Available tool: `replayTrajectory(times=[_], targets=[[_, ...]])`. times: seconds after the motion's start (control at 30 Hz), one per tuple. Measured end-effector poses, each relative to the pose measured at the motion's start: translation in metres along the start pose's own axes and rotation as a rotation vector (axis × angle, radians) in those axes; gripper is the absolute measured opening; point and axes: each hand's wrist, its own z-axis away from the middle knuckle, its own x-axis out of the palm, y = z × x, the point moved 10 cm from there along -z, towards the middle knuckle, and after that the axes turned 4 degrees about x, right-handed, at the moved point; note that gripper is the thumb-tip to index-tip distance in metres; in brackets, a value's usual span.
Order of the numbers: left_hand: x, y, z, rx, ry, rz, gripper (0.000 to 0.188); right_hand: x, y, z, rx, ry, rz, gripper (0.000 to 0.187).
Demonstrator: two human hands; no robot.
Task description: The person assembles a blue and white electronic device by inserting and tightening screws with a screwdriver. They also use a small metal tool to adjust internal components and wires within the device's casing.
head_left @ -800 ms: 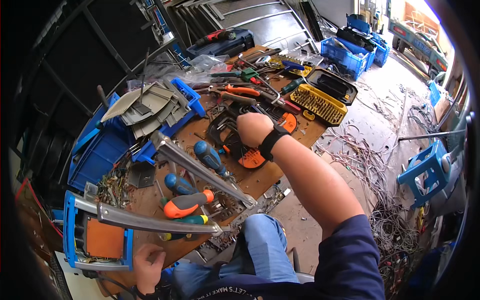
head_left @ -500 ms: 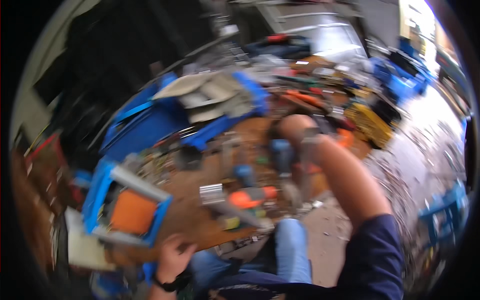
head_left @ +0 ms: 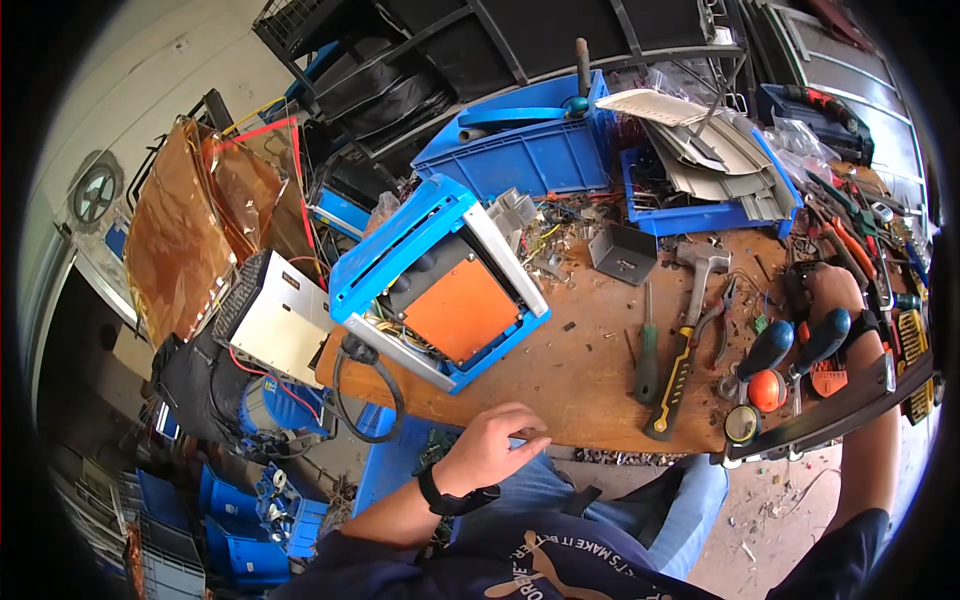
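Note:
My left hand (head_left: 497,445) hovers by the near edge of the wooden table, fingers loosely bent, thumb apart, holding nothing. Beyond it stands a blue-framed device (head_left: 440,285) with an orange panel (head_left: 462,310) and a grey cable loop. At the right, my right hand (head_left: 838,290) reaches among the tools. Its fingers curl down at a black object (head_left: 798,288) that I cannot make out. Nearby are two blue-handled tools (head_left: 768,348), pliers (head_left: 712,320) and an orange round knob (head_left: 767,390). A hammer (head_left: 685,345) and a green-handled screwdriver (head_left: 647,355) lie left of them.
A dark metal bar (head_left: 850,408) crosses over my right forearm. A blue crate (head_left: 530,160) and a tray of pale panels (head_left: 715,165) stand at the back. Metal scraps (head_left: 545,245) litter the table beside an open dark box (head_left: 622,255). A white box (head_left: 275,315) is at the left.
The view has swung, so the table now appears farther right and the blur is gone. My left hand shows farther from the device's frame; my right hand still reaches into the tools.

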Motion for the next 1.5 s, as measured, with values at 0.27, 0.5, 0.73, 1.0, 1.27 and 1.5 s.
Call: replayTrajectory(times=[0.27,0.5,0.73,1.0,1.27,1.5], targets=[[-0.004,-0.001,-0.001,0.003,0.016,-0.003,0.014,-0.075,0.031,0.001,0.163,0.138,-0.471,0.011],[0.002,0.016,-0.004,0.063,-0.001,0.071,0.018,-0.214,0.064,0.075,0.238,0.451,-0.426,0.011],[0.034,0.044,-0.020,0.147,-0.199,0.283,0.019,-0.337,0.022,0.249,0.523,0.770,-0.795,0.021],[0.044,0.095,-0.018,0.351,-0.294,0.523,0.031,-0.304,-0.188,0.246,-0.029,0.440,-1.004,0.030],[-0.028,0.037,0.018,0.229,0.101,0.307,0.015,-0.244,-0.336,0.133,-0.185,0.160,-1.449,0.021],[-0.102,-0.038,0.048,-0.010,0.368,0.215,0.008,-0.196,-0.451,0.077,-0.115,-0.196,-1.926,0.011]])
